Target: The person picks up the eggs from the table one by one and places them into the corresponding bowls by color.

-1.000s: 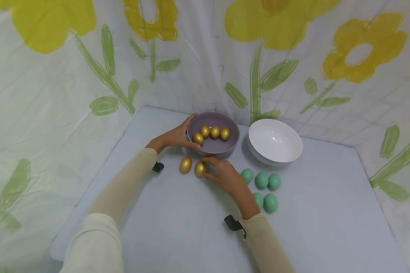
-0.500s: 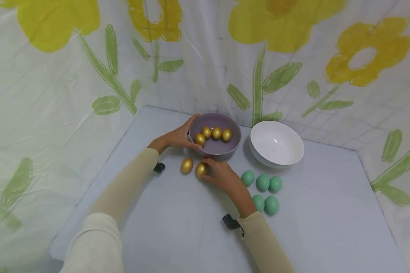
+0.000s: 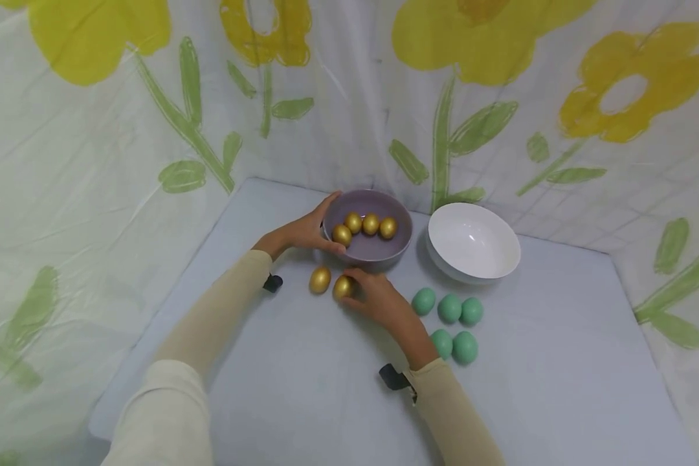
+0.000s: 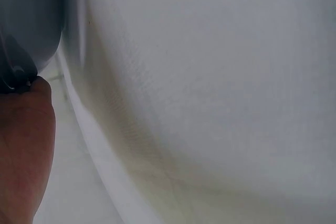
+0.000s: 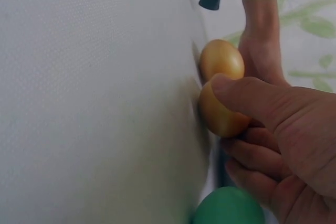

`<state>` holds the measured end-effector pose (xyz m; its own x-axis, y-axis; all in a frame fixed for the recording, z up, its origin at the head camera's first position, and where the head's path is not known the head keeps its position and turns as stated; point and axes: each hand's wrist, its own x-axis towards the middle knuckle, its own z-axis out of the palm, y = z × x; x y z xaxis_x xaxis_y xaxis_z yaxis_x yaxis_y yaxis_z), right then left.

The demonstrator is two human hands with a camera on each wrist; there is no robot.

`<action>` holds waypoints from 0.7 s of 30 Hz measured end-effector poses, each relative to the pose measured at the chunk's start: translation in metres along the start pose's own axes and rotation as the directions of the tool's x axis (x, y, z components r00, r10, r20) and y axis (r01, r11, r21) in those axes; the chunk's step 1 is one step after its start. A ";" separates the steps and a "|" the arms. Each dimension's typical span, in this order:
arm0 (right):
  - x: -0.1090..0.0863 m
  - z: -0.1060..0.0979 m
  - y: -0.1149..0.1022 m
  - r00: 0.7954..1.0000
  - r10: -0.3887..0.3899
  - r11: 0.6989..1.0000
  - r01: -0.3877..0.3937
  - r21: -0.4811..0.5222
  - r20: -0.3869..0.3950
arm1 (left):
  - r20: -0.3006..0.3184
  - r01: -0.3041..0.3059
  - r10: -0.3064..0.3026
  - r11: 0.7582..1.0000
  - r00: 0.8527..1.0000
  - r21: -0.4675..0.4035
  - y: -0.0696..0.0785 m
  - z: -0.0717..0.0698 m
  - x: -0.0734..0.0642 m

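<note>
My left hand (image 3: 309,232) grips the left side of a purple bowl (image 3: 375,250), its thumb along the near rim. Several golden eggs (image 3: 371,224) sit together inside the bowl. In front of it, my right hand (image 3: 381,301) pinches a golden egg (image 3: 342,287) between thumb and fingers, low at the table. A second golden egg (image 3: 320,279) lies just to its left. From the right wrist view, the thumb presses across the pinched egg (image 5: 223,116), with the other egg (image 5: 221,59) close behind. The left wrist view catches only part of the left hand (image 4: 26,140) and the bowl's dark outer wall (image 4: 37,14).
To the right of the purple bowl stands a white bowl (image 3: 472,239) with nothing in it. Several green eggs (image 3: 465,347) lie on the pale table (image 3: 291,388) beside the right wrist. A flower-patterned curtain (image 3: 349,129) hangs behind the table.
The fingers of my right hand have come further round the golden egg. My left hand and the purple bowl hold their place; the head view shifts slightly.
</note>
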<state>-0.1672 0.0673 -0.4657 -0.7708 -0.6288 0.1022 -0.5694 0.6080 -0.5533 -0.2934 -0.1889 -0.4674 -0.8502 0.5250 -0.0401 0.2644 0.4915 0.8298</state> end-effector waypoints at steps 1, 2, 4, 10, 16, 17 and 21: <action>0.000 0.001 0.000 1.000 -0.008 1.000 0.008 0.006 -0.001 | -0.001 -0.003 0.003 1.000 1.000 -0.003 0.000 0.000 -0.001; 0.000 0.002 -0.001 1.000 -0.014 1.000 0.014 0.010 -0.003 | -0.002 -0.004 0.004 1.000 1.000 -0.004 0.000 0.000 -0.001; -0.001 0.004 -0.001 1.000 -0.016 1.000 0.016 0.011 -0.011 | -0.002 0.001 -0.001 1.000 1.000 -0.004 -0.001 0.001 -0.003; -0.004 0.007 -0.003 1.000 -0.017 1.000 0.017 0.018 -0.022 | 0.001 0.013 -0.013 1.000 1.000 0.013 -0.003 0.004 -0.005; -0.003 0.007 -0.005 1.000 0.010 1.000 -0.010 0.009 -0.024 | -0.011 -0.012 0.013 1.000 1.000 0.005 0.000 0.003 -0.002; -0.003 0.007 -0.005 1.000 0.012 1.000 -0.012 0.008 -0.027 | -0.014 -0.016 0.016 1.000 1.000 0.002 0.000 0.002 -0.002; -0.003 0.008 -0.005 0.999 0.012 1.000 -0.011 0.019 -0.043 | -0.016 -0.017 0.017 1.000 1.000 -0.002 0.000 0.002 -0.002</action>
<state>-0.1595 0.0624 -0.4698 -0.7893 -0.5999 0.1309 -0.5549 0.6056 -0.5703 -0.2910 -0.1886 -0.4679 -0.8527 0.5220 -0.0175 0.2777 0.4814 0.8313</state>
